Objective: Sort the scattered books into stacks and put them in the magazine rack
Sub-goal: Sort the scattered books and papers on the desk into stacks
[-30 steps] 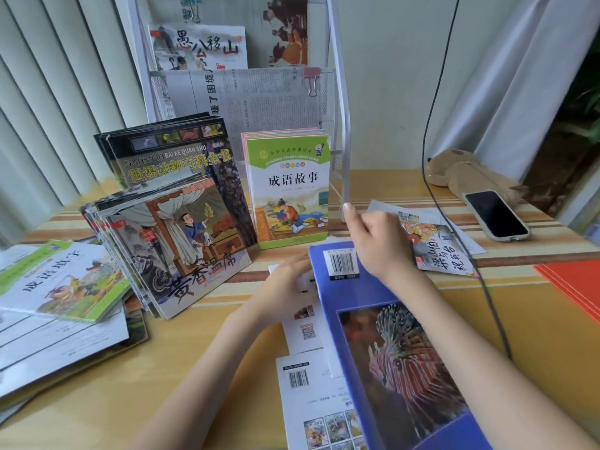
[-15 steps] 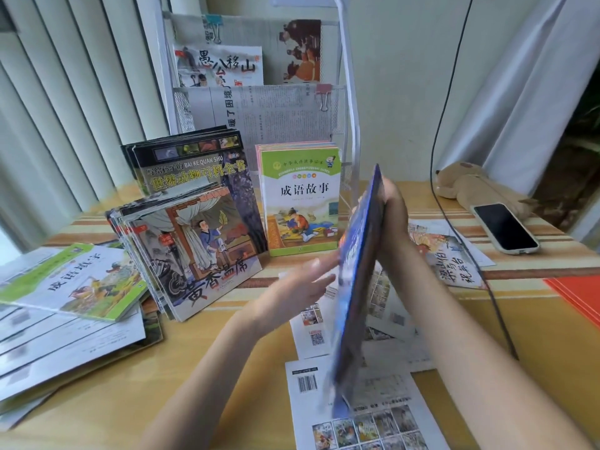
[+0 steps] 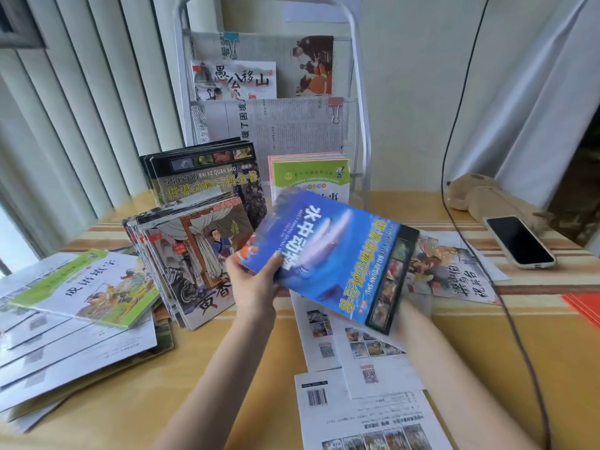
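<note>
A blue book (image 3: 334,258) with a fish cover is held above the table, front cover up and tilted. My left hand (image 3: 255,280) grips its left edge, thumb on the cover. My right hand is hidden under the book; only the forearm (image 3: 431,349) shows. The white wire magazine rack (image 3: 360,125) stands at the back with papers in its upper pockets. Leaning against its foot are a dark animal book stack (image 3: 207,180), an illustrated stack (image 3: 191,254) and a green-topped stack (image 3: 311,177). White booklets (image 3: 363,414) lie flat under the held book.
A loose pile of thin books (image 3: 74,316) lies at the left edge. A booklet (image 3: 454,274) lies flat on the right, with a phone (image 3: 519,241), a plush toy (image 3: 480,196) and a hanging black cable (image 3: 451,203) beyond it. A red sheet (image 3: 584,306) is at the far right.
The blue book lay back cover up on the table, was stood on edge by my right hand, and is now turned front cover up in the air. My left hand has taken hold of it.
</note>
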Demonstrator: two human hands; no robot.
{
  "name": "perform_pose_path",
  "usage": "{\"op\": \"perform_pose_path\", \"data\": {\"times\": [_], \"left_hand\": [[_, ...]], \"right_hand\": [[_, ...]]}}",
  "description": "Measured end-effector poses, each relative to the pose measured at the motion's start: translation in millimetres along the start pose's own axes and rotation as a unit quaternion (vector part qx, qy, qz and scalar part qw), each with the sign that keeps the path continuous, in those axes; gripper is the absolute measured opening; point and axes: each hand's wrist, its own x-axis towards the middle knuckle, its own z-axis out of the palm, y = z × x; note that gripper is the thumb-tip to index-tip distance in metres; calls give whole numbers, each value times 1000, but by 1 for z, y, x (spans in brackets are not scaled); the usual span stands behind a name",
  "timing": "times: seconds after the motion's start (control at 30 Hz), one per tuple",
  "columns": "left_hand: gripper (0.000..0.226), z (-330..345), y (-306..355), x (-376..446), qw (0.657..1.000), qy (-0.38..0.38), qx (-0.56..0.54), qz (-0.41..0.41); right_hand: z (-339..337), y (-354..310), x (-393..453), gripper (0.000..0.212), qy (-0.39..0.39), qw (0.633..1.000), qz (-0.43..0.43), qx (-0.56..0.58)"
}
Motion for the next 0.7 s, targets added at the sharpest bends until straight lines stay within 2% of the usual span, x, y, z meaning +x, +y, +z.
{"op": "perform_pose_path", "data": {"times": [0.03,0.07,0.13,0.17,0.2,0.23,0.3,0.37,0.43,0.47,0.53,0.57,0.6,0.63,0.7], "left_hand": [[49,0,0,0,1000,18,-2,14],[51,0,-1,0,999,32,-9,26],[46,4,-2,-5,997,57,-24,51],[43,6,-3,-7,995,68,-31,59],[41,8,-4,-8,995,77,-32,62],[38,10,-5,-11,994,77,-30,65],[33,14,-4,-17,996,64,-16,64],[28,11,-1,-23,996,44,12,80],[23,-3,5,-24,984,47,90,143],[24,-14,10,-22,965,74,156,197],[41,-39,21,-10,890,148,294,316],[55,-53,26,-1,852,182,348,345],[72,-67,32,9,835,203,384,339],[91,-78,37,21,839,206,398,309],[120,-97,46,44,875,179,387,228]], "right_hand": [[6,4,-8,40,-50,998,40,-15],[15,4,-15,38,-142,985,61,-71],[26,8,-31,53,-262,942,41,-208],[27,10,-31,64,-294,924,25,-241],[33,14,-31,72,-305,926,6,-222],[37,18,-25,79,-278,941,-36,-190],[50,18,-15,82,-165,975,-132,-75],[54,13,-7,57,-74,979,-187,20],[50,-1,-4,27,-29,974,-223,19],[48,-9,-3,19,-15,969,-247,0],[42,-26,0,15,21,953,-299,-43],[41,-32,1,13,43,944,-321,-66],[40,-36,4,12,68,933,-340,-96],[40,-38,5,9,93,916,-364,-139],[43,-39,10,12,136,874,-409,-224]]}}
